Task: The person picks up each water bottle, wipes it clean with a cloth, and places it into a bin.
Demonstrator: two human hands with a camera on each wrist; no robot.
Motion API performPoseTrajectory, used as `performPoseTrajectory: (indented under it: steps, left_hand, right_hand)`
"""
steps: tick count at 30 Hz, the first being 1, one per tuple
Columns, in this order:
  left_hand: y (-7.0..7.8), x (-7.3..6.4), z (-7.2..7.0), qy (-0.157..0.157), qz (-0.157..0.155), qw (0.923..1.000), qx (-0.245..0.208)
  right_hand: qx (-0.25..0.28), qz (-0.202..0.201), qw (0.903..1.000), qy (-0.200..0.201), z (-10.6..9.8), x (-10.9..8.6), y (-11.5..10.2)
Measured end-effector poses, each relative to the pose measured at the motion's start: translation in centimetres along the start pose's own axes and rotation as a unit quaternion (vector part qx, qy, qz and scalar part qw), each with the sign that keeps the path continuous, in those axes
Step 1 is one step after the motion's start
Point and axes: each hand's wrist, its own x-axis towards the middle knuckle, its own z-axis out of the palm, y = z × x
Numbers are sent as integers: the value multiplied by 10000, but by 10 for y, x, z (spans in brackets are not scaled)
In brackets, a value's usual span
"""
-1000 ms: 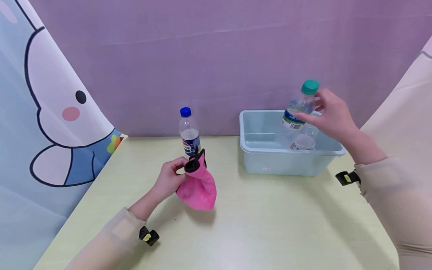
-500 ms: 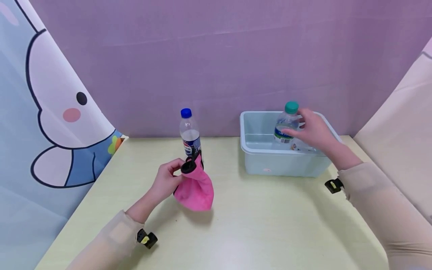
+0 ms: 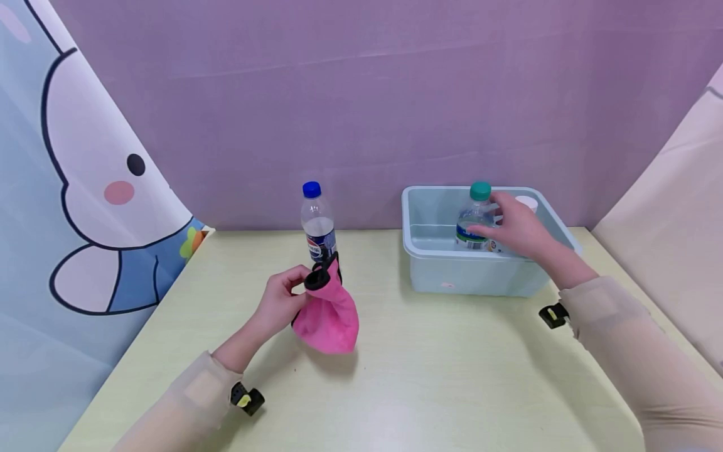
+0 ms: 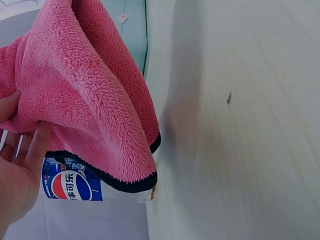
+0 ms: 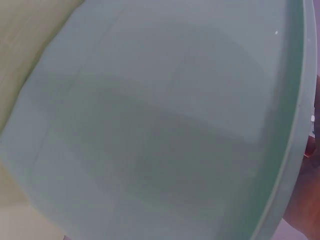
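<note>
My left hand pinches a pink towel with black edging, which hangs bunched over the table; the left wrist view shows its fluffy pile. Just behind the towel stands a Pepsi bottle with a blue cap, its lower part covered by the cloth. Over at the right, my right hand holds a clear plastic bottle with a green cap, upright inside a pale blue bin. In the right wrist view the bin's wall hides most of that hand.
Inside the bin, a white round object shows behind my right hand. The light wooden table stretches in front of me. A purple curtain hangs behind, and a cartoon-printed cloth borders the left side.
My right hand has lowered the green-capped bottle into the bin, moving down and left. The left hand and towel have barely shifted.
</note>
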Motion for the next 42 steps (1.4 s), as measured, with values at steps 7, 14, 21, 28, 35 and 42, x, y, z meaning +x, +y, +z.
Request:
performPoseTrajectory:
  steps: [7,14,21,28,35,42]
  left_hand:
    - [2,0,1,-31,-130,9999,89]
    - [3,-1,1,-22,-135,9999,56]
    - [2,-4,0,16,18,10000,6]
    - [2,-6,-3,-34,53,10000,13]
    - [4,-9,-8,21,-9,10000,10]
    - [5,-11,-13,134,43,9999,-80]
  right_hand:
    - [77,49,10000,-23,1,-2,2]
    - [156,11,9999,-14,1,-1,3]
    - [274,-104,9994,175,-1,-3,0]
    - [467,-204,9969,596,-8,-7,-2]
    - [495,-513,9897,1244,-11,-19,-10]
    - [486,-1336,9728,1830,-5,-25,-23]
